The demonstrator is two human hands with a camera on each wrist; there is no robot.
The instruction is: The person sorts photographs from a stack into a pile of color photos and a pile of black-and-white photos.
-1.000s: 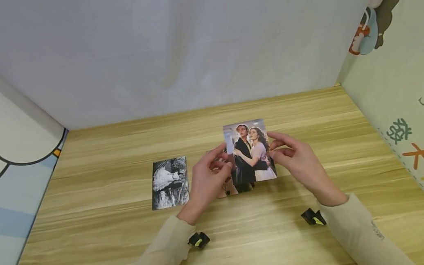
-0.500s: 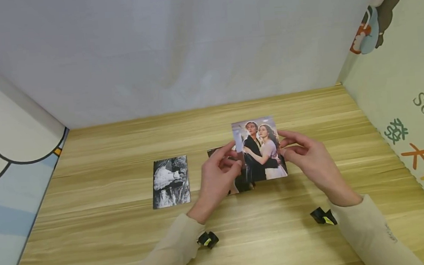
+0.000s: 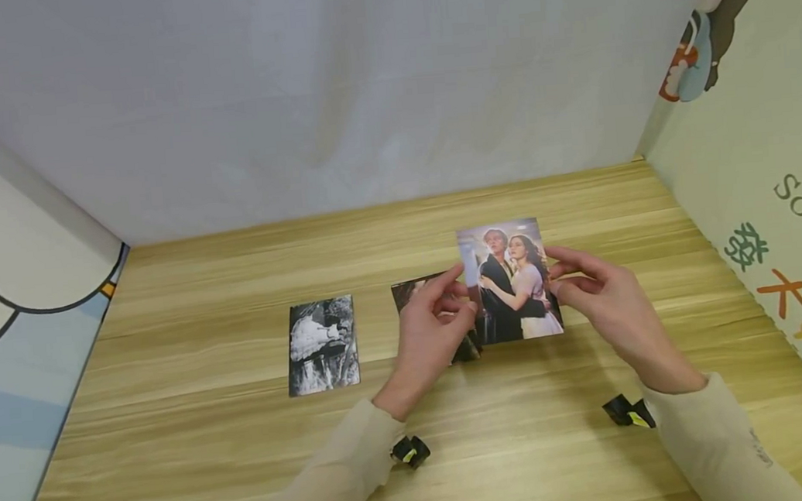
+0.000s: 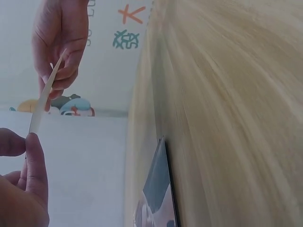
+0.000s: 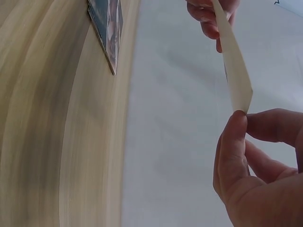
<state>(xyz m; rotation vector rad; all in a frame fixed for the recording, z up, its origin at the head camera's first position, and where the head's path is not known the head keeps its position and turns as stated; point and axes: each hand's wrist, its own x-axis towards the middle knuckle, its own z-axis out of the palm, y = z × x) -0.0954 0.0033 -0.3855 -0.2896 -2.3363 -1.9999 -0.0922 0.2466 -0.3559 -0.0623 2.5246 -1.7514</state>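
Filling most of the view is a pale back wall (image 3: 223, 100), then a wood-grain tabletop (image 3: 178, 452), plus a right panel (image 3: 729, 150) with a cartoon figure and lettering on it. Next size down, hands: the left hand (image 3: 430, 326) has thumb and fingers pinched on one edge of a colour photo (image 3: 515, 289) of a hugging couple, and the right hand (image 3: 607, 302) is pinching the opposite edge. So it's up off the tabletop, between both hands. A black-and-white photo (image 3: 321, 345) lies flat, off to the left. Another print (image 3: 407, 290) (or stack, can't tell) pokes out behind the left hand. Tiniest: two black bits (image 3: 410, 452) with yellow-green patches, one near each wrist.
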